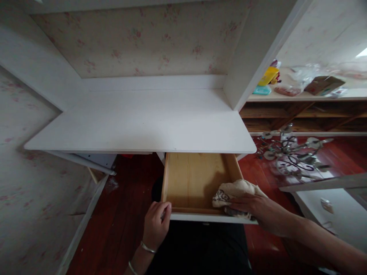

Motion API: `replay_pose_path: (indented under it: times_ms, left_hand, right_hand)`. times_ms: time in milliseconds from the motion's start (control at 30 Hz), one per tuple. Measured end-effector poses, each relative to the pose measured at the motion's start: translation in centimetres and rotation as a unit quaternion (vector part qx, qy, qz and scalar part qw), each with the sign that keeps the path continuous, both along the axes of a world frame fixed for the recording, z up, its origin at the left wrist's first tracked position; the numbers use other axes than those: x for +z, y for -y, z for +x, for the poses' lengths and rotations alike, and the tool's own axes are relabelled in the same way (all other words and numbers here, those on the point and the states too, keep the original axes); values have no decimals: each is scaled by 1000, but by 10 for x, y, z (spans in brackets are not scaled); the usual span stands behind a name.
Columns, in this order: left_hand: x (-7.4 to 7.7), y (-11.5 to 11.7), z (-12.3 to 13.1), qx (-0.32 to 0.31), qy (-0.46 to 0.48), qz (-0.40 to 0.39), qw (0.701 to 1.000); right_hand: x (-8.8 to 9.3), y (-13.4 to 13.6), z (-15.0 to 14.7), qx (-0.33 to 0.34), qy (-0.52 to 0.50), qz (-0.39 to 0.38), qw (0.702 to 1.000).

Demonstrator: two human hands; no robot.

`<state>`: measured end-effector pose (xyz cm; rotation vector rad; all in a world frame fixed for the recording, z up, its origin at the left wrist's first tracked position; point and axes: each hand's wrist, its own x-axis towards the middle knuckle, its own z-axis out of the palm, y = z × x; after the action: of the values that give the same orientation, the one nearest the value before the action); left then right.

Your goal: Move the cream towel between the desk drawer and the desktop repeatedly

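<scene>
Our right forearm (pixel 312 233) ends in our right hand (pixel 255 209), grasping the cloth (pixel 241 188) under its fingers; our left hand (pixel 157 221), clenched, touches the drawer (pixel 186 183) beside its fingers.

There is room to reach down into the left and middle of the pulled-out drawer (pixel 186 181); a cloth (pixel 241 188) under the right hand (pixel 250 205) blocks its front right corner, the tabletop (pixel 155 122) overhangs its back.

Back of drawer (pixel 187 179) hidden under desktop (pixel 160 122); right forearm (pixel 312 233) cropped at edge.
</scene>
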<state>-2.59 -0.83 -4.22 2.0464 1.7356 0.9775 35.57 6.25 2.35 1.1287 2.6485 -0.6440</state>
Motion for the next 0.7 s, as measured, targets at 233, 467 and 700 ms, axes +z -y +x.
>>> replay_pose_path:
  times_ms: [233, 467, 700]
  left_hand:
    - [0, 1, 1, 5, -4, 6, 1000]
    - [4, -2, 1, 18, -18, 16, 1000]
    - [3, 2, 1, 28, -25, -7, 999]
  right_hand:
    - [-28, 17, 5, -88, 28, 127, 988]
    - [-48, -10, -9, -48, 52, 197, 978]
    - [-80, -80, -39, -46, 112, 294, 948]
